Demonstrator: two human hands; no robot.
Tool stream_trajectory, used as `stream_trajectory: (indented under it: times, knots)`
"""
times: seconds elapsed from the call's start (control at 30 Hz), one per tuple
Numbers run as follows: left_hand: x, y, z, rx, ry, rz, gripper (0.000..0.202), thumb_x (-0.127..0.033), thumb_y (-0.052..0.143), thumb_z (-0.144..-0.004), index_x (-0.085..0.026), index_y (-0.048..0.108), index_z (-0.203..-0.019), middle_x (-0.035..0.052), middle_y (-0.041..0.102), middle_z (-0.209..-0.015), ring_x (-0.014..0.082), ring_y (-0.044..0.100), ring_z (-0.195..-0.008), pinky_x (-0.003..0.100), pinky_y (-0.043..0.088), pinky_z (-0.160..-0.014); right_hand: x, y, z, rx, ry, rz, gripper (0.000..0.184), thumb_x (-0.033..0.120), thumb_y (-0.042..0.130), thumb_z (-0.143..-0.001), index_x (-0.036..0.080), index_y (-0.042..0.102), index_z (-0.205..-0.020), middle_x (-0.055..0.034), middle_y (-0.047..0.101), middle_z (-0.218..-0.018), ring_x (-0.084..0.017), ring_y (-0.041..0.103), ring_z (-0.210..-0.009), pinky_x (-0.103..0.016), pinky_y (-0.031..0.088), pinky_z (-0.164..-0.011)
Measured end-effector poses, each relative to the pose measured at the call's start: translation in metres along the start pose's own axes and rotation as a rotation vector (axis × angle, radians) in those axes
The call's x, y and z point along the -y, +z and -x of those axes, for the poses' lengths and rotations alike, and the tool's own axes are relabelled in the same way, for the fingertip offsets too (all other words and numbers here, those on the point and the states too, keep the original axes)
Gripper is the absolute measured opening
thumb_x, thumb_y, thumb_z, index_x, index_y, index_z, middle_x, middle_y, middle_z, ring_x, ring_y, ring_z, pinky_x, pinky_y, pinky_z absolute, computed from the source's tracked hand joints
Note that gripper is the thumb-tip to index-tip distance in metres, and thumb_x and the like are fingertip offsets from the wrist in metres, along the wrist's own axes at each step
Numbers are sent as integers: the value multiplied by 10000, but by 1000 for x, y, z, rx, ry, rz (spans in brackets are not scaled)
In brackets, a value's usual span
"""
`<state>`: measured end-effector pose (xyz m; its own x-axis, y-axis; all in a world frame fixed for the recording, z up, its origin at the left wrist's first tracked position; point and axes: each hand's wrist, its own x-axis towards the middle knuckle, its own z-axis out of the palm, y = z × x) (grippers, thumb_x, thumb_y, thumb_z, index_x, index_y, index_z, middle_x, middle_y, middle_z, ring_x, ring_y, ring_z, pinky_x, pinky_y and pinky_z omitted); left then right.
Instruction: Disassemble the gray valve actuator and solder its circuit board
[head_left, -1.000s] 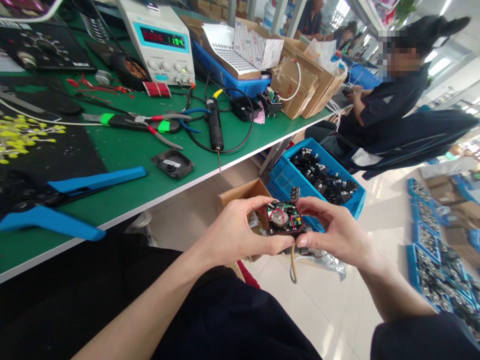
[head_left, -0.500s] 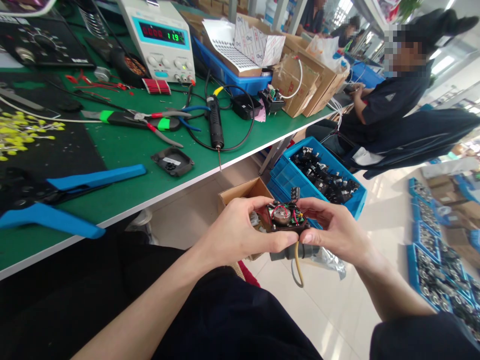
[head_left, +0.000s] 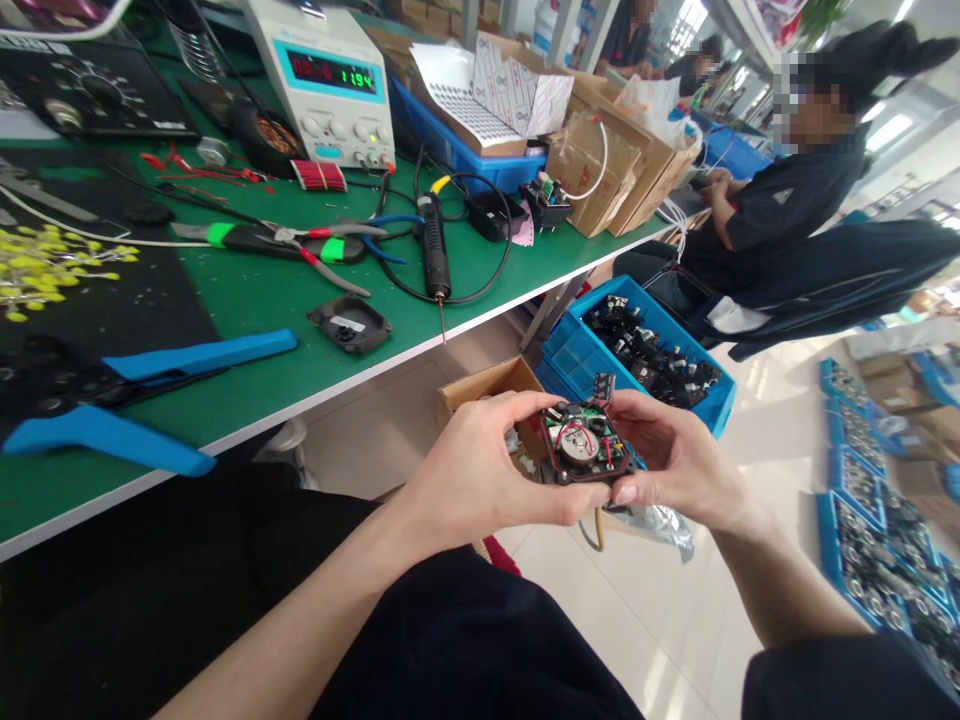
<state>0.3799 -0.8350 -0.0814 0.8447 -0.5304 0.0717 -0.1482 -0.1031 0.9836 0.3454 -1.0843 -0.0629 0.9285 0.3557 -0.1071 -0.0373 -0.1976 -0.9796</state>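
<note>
Both my hands hold a small black open device above my lap; inside it show a round metal disc, red wires and a green circuit board. My left hand grips its left side with thumb below and fingers curled over the top. From the right, my right hand pinches the same device. A yellowish cable hangs under it. The device's black lid-like cover lies on the green table, near its front edge.
On the table lie blue crimping pliers, green-handled cutters, a black soldering iron and a power supply. A cardboard box and a blue bin of black parts stand on the floor. A seated person works at right.
The device has tilted so its open face turns more toward me, and it sits slightly higher and closer. The hanging cable is now mostly hidden behind my hands.
</note>
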Motion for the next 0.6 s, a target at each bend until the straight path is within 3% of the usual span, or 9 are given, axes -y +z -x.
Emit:
stream_trajectory:
  times: [0.2, 0.6]
  knots:
    - [3, -2, 2, -24, 51, -56, 663, -464, 917, -649, -255, 703, -1241, -16, 761, -1129, 190, 723, -957, 278, 595, -849, 2, -1, 0, 19, -35, 6, 653, 250, 994, -708, 226, 630, -1250, -63, 640, -1176, -245, 628, -1089, -379, 532, -1038]
    - [3, -1, 2, -29, 116, -106, 753, -485, 929, -634, -237, 676, -1298, 17, 729, -1230, 209, 707, -1036, 313, 581, -913, 9, 0, 1, 46, -33, -61, 719, 141, 1002, -672, 249, 624, -1274, -57, 653, -1195, -251, 631, -1110, -359, 546, -970]
